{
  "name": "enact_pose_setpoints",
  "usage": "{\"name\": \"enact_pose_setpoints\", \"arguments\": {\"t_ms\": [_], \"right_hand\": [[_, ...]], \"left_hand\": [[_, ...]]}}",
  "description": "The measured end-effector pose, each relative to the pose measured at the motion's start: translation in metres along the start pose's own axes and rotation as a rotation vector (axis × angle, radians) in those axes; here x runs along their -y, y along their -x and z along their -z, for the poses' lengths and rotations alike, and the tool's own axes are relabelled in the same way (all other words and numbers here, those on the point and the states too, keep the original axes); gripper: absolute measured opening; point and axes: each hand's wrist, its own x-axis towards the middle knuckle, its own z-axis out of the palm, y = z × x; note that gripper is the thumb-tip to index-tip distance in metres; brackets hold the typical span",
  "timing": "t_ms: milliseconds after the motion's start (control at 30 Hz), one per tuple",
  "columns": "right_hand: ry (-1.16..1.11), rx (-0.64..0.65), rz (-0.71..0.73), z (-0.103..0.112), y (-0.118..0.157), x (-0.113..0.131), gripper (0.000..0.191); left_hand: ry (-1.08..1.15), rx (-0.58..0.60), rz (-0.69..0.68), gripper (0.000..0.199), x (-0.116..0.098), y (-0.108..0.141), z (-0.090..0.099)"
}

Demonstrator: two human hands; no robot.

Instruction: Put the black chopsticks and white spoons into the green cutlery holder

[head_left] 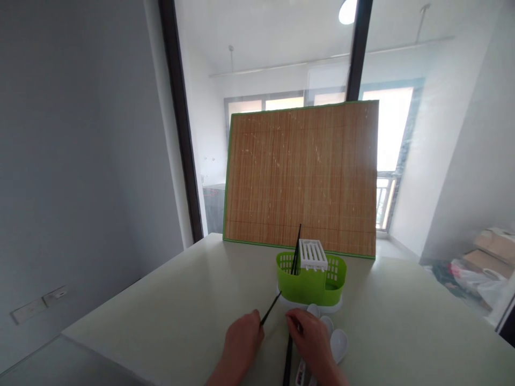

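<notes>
My left hand [244,338] is closed round a dark chopstick [272,307], whose thin end points up and to the right, toward the green cutlery holder [308,287]. My right hand [311,333] is closed, fingertips pinched together, just in front of the holder; what they grip, if anything, is hidden. Beneath this hand lie more black chopsticks [288,360], partly covered. White spoons [339,344] lie beside and under it. Dark chopsticks [298,249] stand in the holder's left compartment, next to its white slatted rack [313,253].
A brown bamboo mat with a green border [300,177] stands upright at the back of the pale table [193,305]. Behind it is a glass partition with dark frames [183,118]. Boxes and plastic bags [478,268] sit beyond the table at right.
</notes>
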Motion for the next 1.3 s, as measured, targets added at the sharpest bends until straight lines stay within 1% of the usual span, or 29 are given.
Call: {"name": "enact_pose_setpoints", "arguments": {"t_ms": [33,100,167,267,333,467,567,700,833,967,1033,1067,1100,1133,1200,1233,1300], "right_hand": [[-0.011,0.023,0.004,-0.001,0.001,0.002,0.016],[-0.050,0.080,0.012,-0.004,0.002,0.006,0.013],[-0.110,0.145,0.022,-0.008,0.004,0.009,0.016],[-0.183,0.225,0.033,-0.014,0.007,0.012,0.033],[-0.205,0.251,0.026,-0.017,0.007,0.012,0.035],[-0.262,0.241,0.043,-0.020,0.006,0.012,0.021],[-0.303,0.242,0.068,-0.022,0.006,0.016,0.020],[-0.286,0.258,0.101,-0.025,0.007,0.018,0.011],[-0.256,0.279,0.112,-0.028,0.008,0.015,0.010],[-0.226,0.280,0.127,-0.030,0.008,0.015,0.009],[-0.196,0.269,0.119,-0.029,0.007,0.015,0.009],[-0.190,0.262,0.112,-0.027,0.006,0.015,0.008],[-0.193,0.252,0.101,-0.025,0.005,0.015,0.008],[-0.204,0.234,0.084,-0.022,0.004,0.015,0.013],[-0.230,0.179,0.044,-0.015,0.001,0.012,0.025],[-0.236,0.146,0.025,-0.012,0.000,0.011,0.027],[-0.228,0.082,0.008,-0.006,-0.002,0.007,0.023]], "left_hand": [[0.078,-0.042,-0.021,0.019,0.006,-0.001,0.008],[0.310,-0.138,-0.087,0.017,0.013,-0.002,0.022],[0.583,-0.205,-0.135,0.019,0.013,-0.003,0.030],[0.897,-0.235,-0.175,0.025,0.003,-0.002,0.028],[0.993,-0.245,-0.207,0.024,-0.004,-0.001,0.022],[1.066,-0.277,-0.232,0.020,-0.009,0.002,0.012],[1.120,-0.275,-0.244,0.019,-0.008,0.006,0.014],[1.150,-0.217,-0.295,0.017,-0.006,0.011,0.018],[1.126,-0.152,-0.310,0.016,-0.003,0.011,0.014],[1.017,-0.142,-0.328,0.015,0.002,0.012,0.015],[0.947,-0.160,-0.374,0.013,0.003,0.012,0.023],[0.921,-0.176,-0.393,0.012,0.004,0.010,0.030],[0.906,-0.196,-0.405,0.013,0.004,0.007,0.040],[0.908,-0.225,-0.403,0.014,0.005,0.003,0.051],[0.950,-0.327,-0.369,0.020,0.003,-0.015,0.080],[0.976,-0.394,-0.347,0.024,0.001,-0.027,0.095],[0.988,-0.528,-0.337,0.030,-0.006,-0.058,0.122]]}}
